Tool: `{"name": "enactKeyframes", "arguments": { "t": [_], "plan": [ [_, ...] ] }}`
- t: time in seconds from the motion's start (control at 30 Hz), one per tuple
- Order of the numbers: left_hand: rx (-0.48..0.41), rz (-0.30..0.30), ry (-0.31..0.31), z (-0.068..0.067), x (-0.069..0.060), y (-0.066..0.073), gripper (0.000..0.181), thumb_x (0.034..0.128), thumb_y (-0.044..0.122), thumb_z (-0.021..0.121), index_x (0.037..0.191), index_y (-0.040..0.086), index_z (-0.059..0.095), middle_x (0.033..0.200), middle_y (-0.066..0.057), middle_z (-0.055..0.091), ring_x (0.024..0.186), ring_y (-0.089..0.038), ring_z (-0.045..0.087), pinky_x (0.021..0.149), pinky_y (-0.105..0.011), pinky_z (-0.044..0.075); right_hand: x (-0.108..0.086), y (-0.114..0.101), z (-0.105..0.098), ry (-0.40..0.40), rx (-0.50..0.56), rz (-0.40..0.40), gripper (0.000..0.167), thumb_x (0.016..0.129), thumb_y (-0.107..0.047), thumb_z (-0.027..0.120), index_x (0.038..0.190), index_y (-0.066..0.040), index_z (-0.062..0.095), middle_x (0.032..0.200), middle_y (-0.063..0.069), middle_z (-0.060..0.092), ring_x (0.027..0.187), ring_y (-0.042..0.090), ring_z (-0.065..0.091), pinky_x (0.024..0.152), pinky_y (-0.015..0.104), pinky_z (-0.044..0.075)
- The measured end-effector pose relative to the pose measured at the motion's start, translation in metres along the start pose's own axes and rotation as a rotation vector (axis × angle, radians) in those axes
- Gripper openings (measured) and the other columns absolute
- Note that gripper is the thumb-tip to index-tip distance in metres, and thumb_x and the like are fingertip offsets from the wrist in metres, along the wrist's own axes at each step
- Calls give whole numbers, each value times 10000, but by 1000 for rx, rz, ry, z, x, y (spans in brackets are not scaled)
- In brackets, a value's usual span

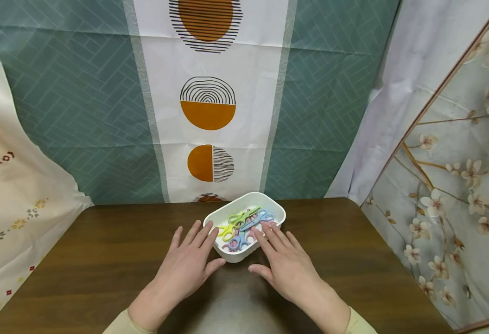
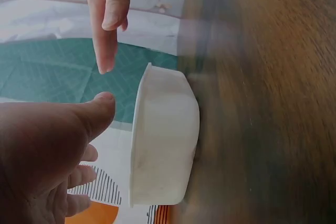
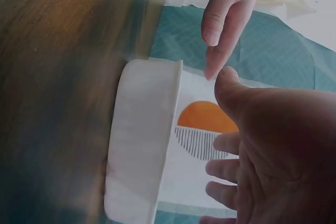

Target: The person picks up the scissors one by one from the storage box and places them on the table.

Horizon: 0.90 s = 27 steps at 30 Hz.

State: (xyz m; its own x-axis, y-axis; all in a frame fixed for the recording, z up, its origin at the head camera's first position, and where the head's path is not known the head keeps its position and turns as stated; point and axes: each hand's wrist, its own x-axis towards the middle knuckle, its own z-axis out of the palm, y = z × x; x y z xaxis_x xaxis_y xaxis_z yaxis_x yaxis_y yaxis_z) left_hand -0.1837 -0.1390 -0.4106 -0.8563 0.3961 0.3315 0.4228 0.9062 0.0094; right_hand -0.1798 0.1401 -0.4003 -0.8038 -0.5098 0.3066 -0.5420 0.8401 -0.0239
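A white plastic tray (image 1: 223,214) with rounded corners sits at an angle on the table, holding several small scissors. On top lie green scissors (image 1: 237,220) and blue scissors (image 1: 266,216); yellow scissors (image 1: 226,233) are at the left. A second blue pair and some pink handles show lower down, partly hidden under the others. My left hand (image 1: 187,266) hovers palm down at the tray's near left side, fingers spread. Opposite it, my right hand (image 1: 288,266) hovers over the near right side, fingers likewise extended. Both wrist views show the hands above the rim, apart from the tray.
The dark brown wooden table (image 1: 115,260) extends on both sides of the tray. Behind it hangs a green and white patterned cloth (image 1: 319,102). A cream cloth (image 1: 15,195) borders the left, and a flowered cloth (image 1: 448,218) the right.
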Motion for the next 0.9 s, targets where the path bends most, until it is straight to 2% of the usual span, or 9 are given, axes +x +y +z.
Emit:
{"name": "enactKeyframes", "arguments": {
  "t": [0.27, 0.5, 0.9],
  "plan": [
    [-14, 2, -5, 5, 3, -5, 760, 1042, 543, 723, 1604, 60, 554, 1697, -159, 474, 1581, -420, 404, 1242, -731, 262, 0, 1, 4, -4, -2, 4, 812, 1055, -590, 660, 1687, -125, 452, 1747, 121, 403, 1602, 330, 395, 1259, 605, 345],
    [-13, -6, -42, 12, 6, -8, 732, 1049, 527, 718, 1598, 68, 565, 1696, -160, 475, 1571, -425, 419, 1237, -736, 267, 3, 0, 10, 9, -12, -21, 808, 1050, -590, 667, 1667, -103, 480, 1719, 131, 448, 1596, 299, 412, 1245, 603, 371],
    [-19, 10, -72, 19, 9, -8, 711, 1061, 551, 688, 1576, 71, 589, 1677, -164, 498, 1562, -437, 429, 1232, -747, 264, 6, -2, 18, -3, -12, -38, 807, 1047, -583, 673, 1640, -62, 508, 1675, 146, 509, 1540, 339, 491, 1216, 615, 404]
  ]
}}
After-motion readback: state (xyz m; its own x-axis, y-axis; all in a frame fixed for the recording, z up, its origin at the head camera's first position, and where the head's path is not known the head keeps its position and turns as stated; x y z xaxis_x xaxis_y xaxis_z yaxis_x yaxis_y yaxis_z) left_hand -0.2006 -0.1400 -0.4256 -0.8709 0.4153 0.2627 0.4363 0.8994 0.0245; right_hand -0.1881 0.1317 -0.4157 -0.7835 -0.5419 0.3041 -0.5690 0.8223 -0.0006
